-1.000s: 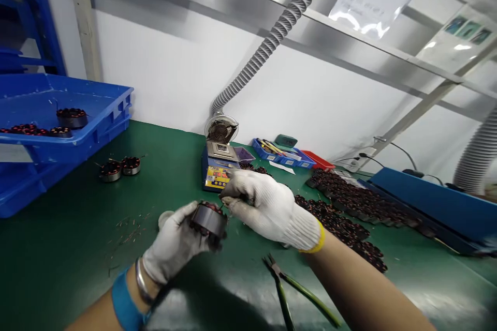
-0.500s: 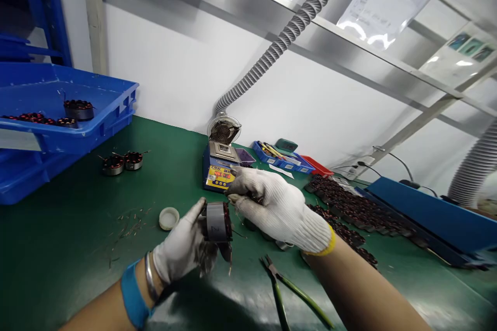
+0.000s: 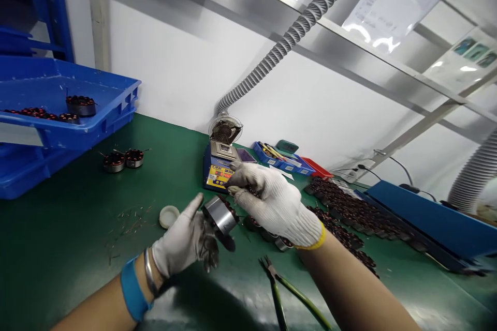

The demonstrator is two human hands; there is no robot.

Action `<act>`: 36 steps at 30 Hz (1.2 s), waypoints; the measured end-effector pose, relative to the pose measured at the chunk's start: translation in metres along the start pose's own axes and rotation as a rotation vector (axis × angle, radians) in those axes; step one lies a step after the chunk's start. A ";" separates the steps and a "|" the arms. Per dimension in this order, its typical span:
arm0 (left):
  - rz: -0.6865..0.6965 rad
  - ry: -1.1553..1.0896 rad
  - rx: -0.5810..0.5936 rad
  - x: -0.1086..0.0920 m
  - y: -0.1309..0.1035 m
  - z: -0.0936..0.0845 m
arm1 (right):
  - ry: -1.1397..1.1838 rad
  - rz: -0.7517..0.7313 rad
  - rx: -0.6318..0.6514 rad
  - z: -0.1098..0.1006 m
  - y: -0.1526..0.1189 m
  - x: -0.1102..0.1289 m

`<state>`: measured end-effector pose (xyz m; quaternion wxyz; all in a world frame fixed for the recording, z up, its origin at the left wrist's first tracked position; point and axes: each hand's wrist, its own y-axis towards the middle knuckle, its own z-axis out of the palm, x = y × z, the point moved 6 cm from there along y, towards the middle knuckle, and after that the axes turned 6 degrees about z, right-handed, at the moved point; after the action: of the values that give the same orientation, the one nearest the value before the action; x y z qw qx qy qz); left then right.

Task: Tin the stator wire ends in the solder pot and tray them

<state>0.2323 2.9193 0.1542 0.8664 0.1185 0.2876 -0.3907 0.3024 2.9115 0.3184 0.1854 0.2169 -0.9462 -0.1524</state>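
Observation:
My left hand, in a stained white glove, holds a motor stator tilted between thumb and fingers. The stator has a grey metal ring and dark copper windings. Just above and to its right, my gloved right hand is closed in a pinch; whatever lies between its fingertips is too small to make out. Green-handled cutting pliers lie with jaws parted below my right hand. Left of the stator sits a small white round cap.
A solder pot stands behind my hands, under a grey hose. Two stators are near the blue crate at left. Wire clippings litter the table. Rows of stators and a blue panel occupy the right.
The stator has turned in my left hand, its ring now slanting and its written mark turned away. My left fingers have shifted beneath it. My right hand remains pinched close by.

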 end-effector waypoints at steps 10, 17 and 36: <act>0.403 -0.390 -0.391 -0.034 -0.009 -0.024 | 0.032 -0.017 -0.086 -0.003 0.001 -0.002; 0.115 -0.109 0.134 0.003 -0.001 0.005 | 0.059 0.021 -0.004 0.019 0.000 -0.006; 0.261 -0.336 -0.382 -0.008 -0.003 -0.020 | 0.493 0.339 0.055 0.071 -0.046 -0.101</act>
<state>0.2178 2.9306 0.1432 0.9515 -0.0772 0.1908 -0.2286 0.3740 2.9338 0.2102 0.4263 0.0914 -0.8992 -0.0365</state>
